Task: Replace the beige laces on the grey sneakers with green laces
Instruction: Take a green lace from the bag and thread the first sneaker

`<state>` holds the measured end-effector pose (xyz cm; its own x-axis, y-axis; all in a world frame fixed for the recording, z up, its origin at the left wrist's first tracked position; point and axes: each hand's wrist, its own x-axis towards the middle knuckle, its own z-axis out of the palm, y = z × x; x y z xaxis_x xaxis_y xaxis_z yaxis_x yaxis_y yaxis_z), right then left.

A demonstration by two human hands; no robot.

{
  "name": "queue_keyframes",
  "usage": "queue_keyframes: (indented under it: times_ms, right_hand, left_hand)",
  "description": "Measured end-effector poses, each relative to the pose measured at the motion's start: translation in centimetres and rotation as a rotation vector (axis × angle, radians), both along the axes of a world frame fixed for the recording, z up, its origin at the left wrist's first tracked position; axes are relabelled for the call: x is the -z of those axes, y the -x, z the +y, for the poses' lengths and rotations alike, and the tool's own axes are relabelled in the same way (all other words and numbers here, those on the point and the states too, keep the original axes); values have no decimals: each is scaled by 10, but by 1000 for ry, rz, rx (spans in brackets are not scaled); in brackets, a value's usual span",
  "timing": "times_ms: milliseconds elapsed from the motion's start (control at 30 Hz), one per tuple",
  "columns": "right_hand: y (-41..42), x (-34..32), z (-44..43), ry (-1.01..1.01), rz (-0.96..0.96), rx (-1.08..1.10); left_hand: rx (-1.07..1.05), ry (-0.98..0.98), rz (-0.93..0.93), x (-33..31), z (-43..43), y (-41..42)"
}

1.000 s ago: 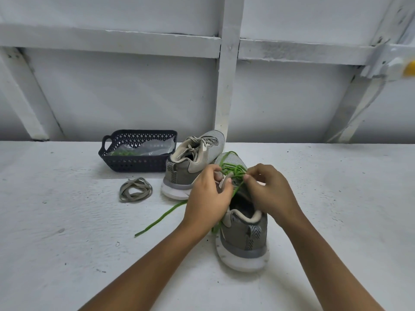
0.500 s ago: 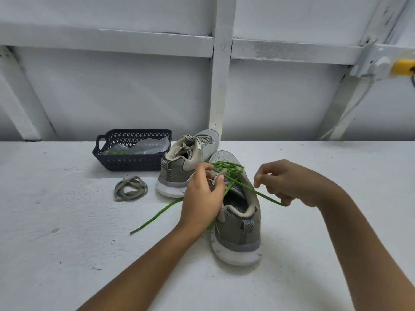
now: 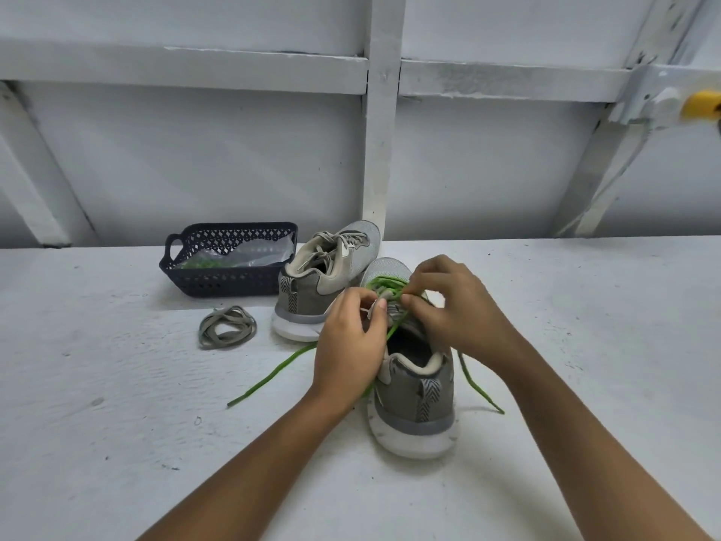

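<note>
While my left hand [image 3: 351,345] pinches the tongue and eyelet flap of the near sneaker [image 3: 413,384], my right hand [image 3: 448,306] has its fingertips closed on the green lace [image 3: 394,326] at the upper eyelets. The shoe lies heel towards me, toe away, so its length runs straight out between both hands; the right is nearer the next eyelet. One loose lace end trails left across the worktop [image 3: 117,423], the other right. Behind it stands the second sneaker [image 3: 327,275], beige laces in. A removed beige lace [image 3: 227,327] is coiled near the basket [image 3: 230,259] at the back edge.
</note>
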<state>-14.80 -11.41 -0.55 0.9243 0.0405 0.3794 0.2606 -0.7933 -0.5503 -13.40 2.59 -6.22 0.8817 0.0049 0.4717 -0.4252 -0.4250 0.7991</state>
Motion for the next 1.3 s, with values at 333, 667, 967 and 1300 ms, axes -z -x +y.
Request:
queue_keyframes:
  times_ms: [333, 667, 967, 1300]
  right_hand:
    - [23, -32, -26, -307, 348, -311]
    - [-6, 2, 9, 336, 77, 85]
    - [-13, 8, 8, 258, -52, 62]
    - [22, -28, -25, -184, 272, -164]
  left_hand:
    - [-3, -4, 10, 2, -2, -1]
    - [-3, -9, -11, 4, -2, -2]
    - [1, -8, 16, 1, -1, 0]
    - [-3, -40, 47, -3, -1, 2]
